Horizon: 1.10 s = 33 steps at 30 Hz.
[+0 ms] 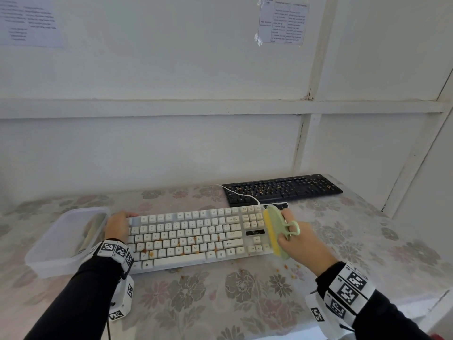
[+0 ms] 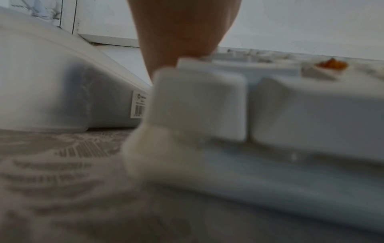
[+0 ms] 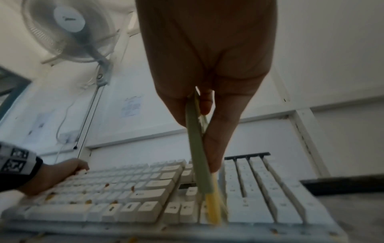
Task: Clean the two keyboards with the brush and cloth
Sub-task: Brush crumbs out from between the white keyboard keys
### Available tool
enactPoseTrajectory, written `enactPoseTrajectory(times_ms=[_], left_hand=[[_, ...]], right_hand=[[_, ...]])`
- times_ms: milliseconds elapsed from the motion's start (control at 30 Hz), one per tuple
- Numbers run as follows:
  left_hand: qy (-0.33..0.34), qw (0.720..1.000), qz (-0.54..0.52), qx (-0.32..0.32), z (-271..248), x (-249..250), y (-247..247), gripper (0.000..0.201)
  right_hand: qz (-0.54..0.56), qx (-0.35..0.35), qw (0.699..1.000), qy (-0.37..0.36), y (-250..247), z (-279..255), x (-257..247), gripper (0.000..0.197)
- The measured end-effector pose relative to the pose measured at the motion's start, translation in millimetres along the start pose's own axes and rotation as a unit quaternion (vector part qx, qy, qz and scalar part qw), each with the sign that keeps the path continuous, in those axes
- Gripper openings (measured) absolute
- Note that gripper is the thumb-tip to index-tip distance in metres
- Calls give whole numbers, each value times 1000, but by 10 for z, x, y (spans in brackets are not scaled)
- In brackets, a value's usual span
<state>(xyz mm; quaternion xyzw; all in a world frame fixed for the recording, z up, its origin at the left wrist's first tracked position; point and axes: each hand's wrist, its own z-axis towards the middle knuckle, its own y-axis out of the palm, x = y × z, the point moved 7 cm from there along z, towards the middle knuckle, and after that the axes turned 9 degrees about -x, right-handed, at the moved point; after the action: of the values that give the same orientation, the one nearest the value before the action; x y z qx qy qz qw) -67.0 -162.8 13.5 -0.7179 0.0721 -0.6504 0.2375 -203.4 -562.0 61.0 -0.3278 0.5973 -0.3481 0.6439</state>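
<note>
We held the pale green plastic brush with yellow bristles in our right hand. Our fingers were curled round its handle, and one finger went through the green loop, so the brush would not slip. The bristles stood on the right end of the long white keyboard, by the number keys. We think we put it there so we could sweep the crumbs off that end.

Our left hand lay on the far left end of the white keyboard, and we think this kept it from sliding. Whether those fingers gripped the edge or only pressed on it, we could not tell.

Orange crumbs sat between the lower keys. More crumbs lay on the flowery tablecloth near the front right corner.

The clear plastic tub stood just beside the left end of the keyboard. It may hold the cloth, but we could not be sure.

The black keyboard waited further back, with crumbs on it too, so it was not yet cleaned.
</note>
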Motion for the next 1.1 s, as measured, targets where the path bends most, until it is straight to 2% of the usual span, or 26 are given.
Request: enactPoseTrajectory(times_ms=[167,333,433,500,567,667,733,800,867,900,1000,1100], left_hand=[[-12,999,4,-35,48,-8,20,33],[-13,999,-49,-6,-7,-38,22,39],[-25,996,-87,0,-11,-60,32,42],[-26,997,-77,-1,-20,-49,35,41],[-22,997,-70,-2,-31,-27,34,40],[-21,998,-59,-5,-31,-24,34,40],[-21,998,-60,-3,-25,-32,30,39],[-23,998,-59,-4,-27,-37,31,39],[-24,998,-57,-7,-23,-37,36,39],[-24,998,-53,-8,-30,-22,32,39],[-28,999,-38,-26,-31,-3,37,36],[-25,999,-28,-8,-9,-42,21,38]], right_hand=[[-17,-16,1000,7,17,13,8,31],[-33,24,996,79,-246,13,201,31],[27,83,996,36,-390,7,146,26],[41,95,994,21,-404,8,137,26],[40,68,996,48,-328,28,223,28],[29,-7,990,140,-240,34,358,16],[40,-21,979,197,-274,33,416,18],[52,30,982,180,-387,67,365,19],[65,89,989,102,-487,94,224,15],[72,97,990,69,-489,97,160,20],[70,61,994,57,-325,88,153,27],[81,20,989,122,-172,25,273,26]])
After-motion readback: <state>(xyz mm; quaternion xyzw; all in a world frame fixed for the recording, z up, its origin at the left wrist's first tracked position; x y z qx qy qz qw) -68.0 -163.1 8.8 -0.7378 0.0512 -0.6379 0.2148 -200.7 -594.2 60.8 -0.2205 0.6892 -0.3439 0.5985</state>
